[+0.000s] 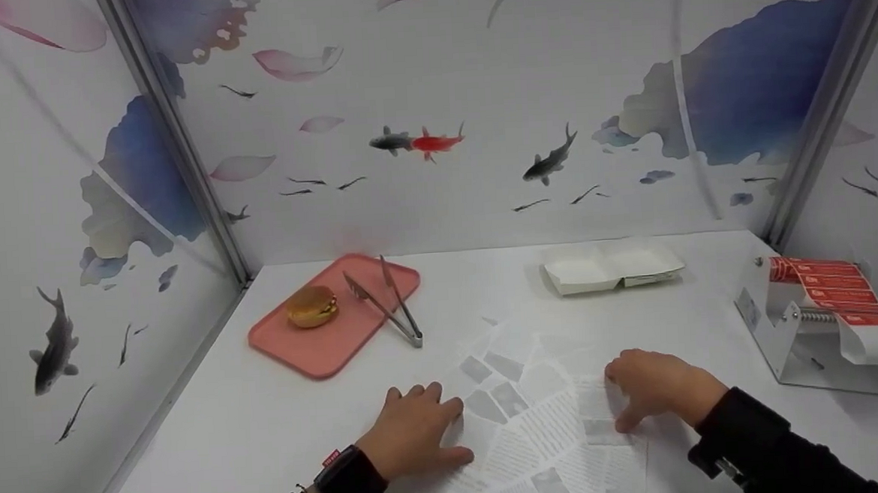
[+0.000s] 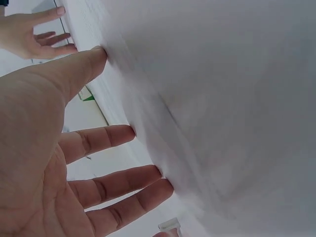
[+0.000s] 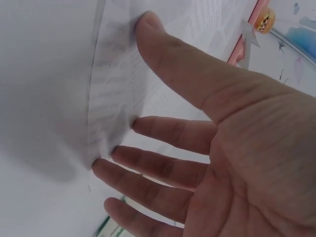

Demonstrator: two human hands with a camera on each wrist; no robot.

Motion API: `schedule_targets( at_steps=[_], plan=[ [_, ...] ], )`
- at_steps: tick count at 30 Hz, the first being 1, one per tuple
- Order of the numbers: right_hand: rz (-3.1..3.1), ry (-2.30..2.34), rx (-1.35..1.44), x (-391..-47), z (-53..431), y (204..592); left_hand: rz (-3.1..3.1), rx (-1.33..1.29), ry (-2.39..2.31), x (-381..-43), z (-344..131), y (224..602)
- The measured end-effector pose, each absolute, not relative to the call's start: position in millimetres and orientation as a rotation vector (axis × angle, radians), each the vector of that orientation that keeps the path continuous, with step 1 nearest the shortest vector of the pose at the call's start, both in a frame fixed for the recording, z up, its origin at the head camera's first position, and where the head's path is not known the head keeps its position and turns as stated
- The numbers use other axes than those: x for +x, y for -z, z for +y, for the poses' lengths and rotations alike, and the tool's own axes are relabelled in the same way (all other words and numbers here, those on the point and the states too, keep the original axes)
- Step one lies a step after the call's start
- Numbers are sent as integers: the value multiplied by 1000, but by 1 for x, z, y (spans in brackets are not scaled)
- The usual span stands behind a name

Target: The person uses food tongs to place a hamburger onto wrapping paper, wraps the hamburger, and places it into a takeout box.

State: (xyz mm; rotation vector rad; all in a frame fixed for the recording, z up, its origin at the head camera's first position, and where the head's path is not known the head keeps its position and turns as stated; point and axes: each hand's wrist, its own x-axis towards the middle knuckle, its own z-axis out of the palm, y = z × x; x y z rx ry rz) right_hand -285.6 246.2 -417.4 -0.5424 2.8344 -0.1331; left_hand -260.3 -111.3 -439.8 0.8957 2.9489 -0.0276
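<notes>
Paper lies on the table between both hands, seemingly longest front to back! Left hand sits at its left, fingers wide; right hand touches its right edge, fingers spread too, holding nothing. Beyond the paper, leftward: tray, burger, tongs; rightward: box, label roll, all apart from the fingers.

my right grip is spread at a thin printed sheet, thumb and several fingertips touching it near its edge on the white bench. at upper right i see a burger by a pink tray.
</notes>
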Motion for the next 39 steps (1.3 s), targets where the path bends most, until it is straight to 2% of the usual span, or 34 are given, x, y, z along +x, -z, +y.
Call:
schedule_targets(
  at_steps=[5, 15, 22, 26, 32, 39],
  plan=[
    [2799, 161, -575, -300, 251, 416, 2920, 998, 79, -247, -106, 437],
    [2734, 84, -628, -335, 250, 418, 2839, 1044, -15, -236, -98, 443],
    [2740, 205, -582, -345, 243, 416, 2853, 1087, -41, -237, -97, 443],
    [2769, 331, -648, -347, 232, 414, 2937, 1094, -141, -250, -110, 439],
    [2845, 417, -776, -353, 200, 409, 3116, 869, -388, -288, -150, 436],
    [2901, 385, -823, -360, 150, 407, 3288, 387, -454, -323, -199, 446]
  ],
)
